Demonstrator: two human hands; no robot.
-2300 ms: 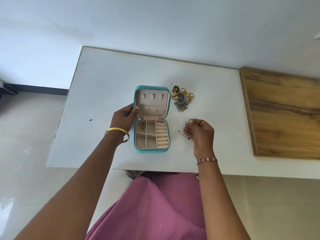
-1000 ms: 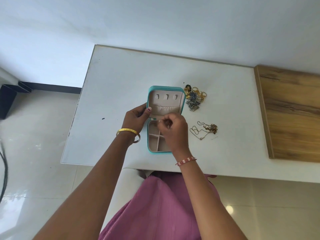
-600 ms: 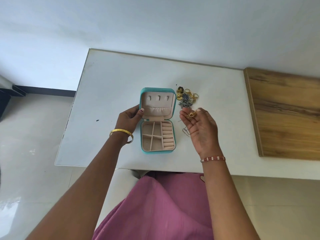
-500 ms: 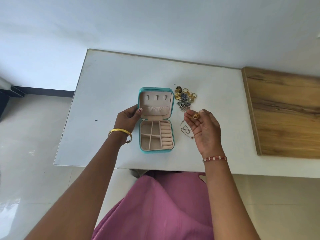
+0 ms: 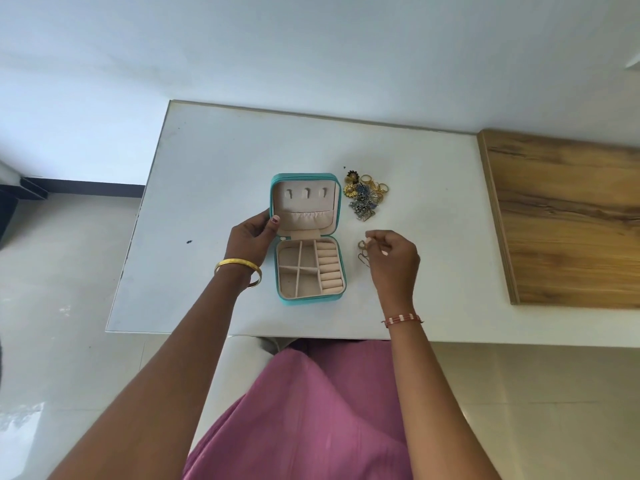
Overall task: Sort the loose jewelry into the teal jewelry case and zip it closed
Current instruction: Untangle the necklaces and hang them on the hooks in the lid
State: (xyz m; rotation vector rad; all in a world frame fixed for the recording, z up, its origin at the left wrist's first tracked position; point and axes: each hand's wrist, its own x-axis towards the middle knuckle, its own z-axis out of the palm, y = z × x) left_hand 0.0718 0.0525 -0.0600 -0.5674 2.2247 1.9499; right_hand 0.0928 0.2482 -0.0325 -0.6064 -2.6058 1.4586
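Note:
The teal jewelry case (image 5: 277,271) lies open on the white table (image 5: 221,161), its lid flat behind the base. The beige compartments and ring rolls look empty. My left hand (image 5: 250,239) holds the left edge of the lid at the hinge, thumb on the lining. Just right of the case, my right hand (image 5: 393,258) pinches a thin gold chain (image 5: 362,252) at the fingertips, low over the table. A pile of loose jewelry (image 5: 365,199), gold rings and blue-and-silver pieces, lies right of the lid.
A wooden surface (image 5: 571,220) adjoins the table on the right. The table's near edge runs just behind my wrists, with pink clothing below it. A small dark speck (image 5: 189,242) marks the table left of the case.
My right hand has turned over from palm-up with a small gold piece to palm-down, and dropped toward the table onto the chain. The left hand and the case have stayed put.

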